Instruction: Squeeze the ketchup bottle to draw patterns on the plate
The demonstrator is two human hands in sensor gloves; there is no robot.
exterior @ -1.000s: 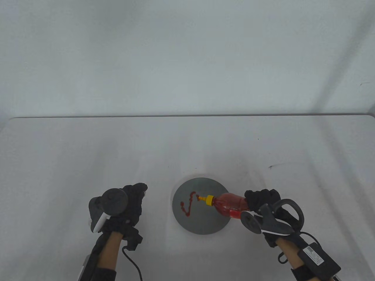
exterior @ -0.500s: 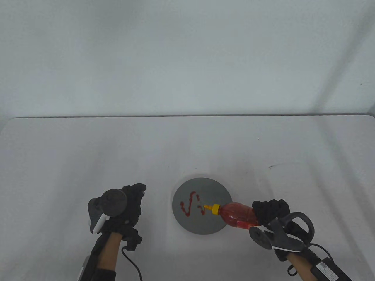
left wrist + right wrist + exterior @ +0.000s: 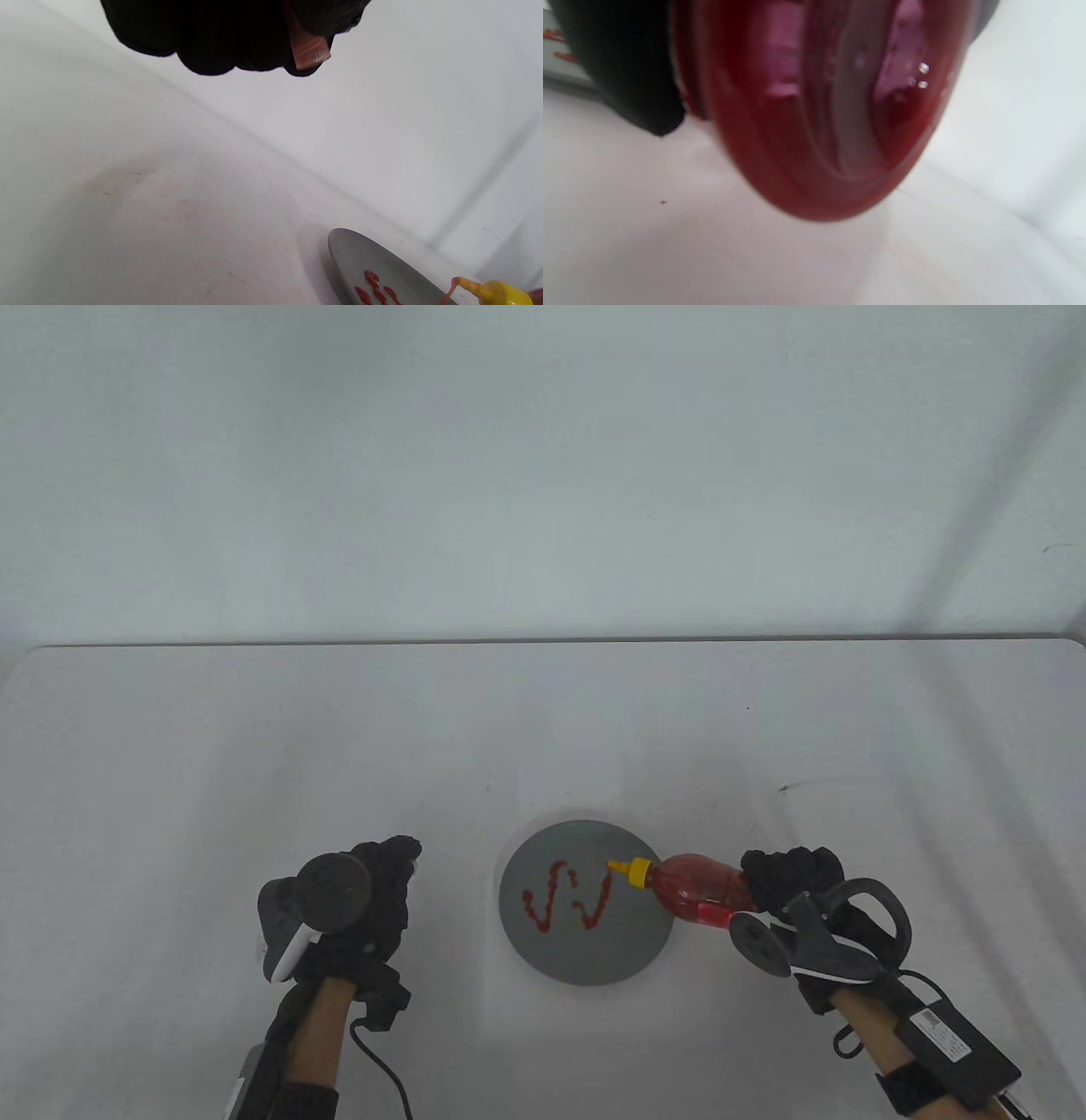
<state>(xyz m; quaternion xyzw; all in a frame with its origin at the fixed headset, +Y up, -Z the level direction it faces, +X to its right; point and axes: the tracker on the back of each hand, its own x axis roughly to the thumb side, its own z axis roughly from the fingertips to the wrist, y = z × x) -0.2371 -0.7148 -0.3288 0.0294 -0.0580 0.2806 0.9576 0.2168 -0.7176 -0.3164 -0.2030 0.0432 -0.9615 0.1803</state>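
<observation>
Nearest the viewer, the left hand [image 3: 356, 903] rests curled on the white table [image 3: 170, 746] holding nothing, the right hand [image 3: 793, 882] grips a red ketchup bottle [image 3: 696, 886] tilted leftward, its yellow nozzle [image 3: 629, 869] over the grey plate [image 3: 585, 954] bearing red ketchup squiggles [image 3: 568, 899].

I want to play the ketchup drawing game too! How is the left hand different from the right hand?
The right hand holds the ketchup bottle; the left hand holds nothing. The right hand is tipping the bottle's yellow nozzle over the gray plate, while the left hand sits off to the plate's other side, fingers curled, not touching it. Both wear black gloves with a tracker strapped on the back.
</observation>
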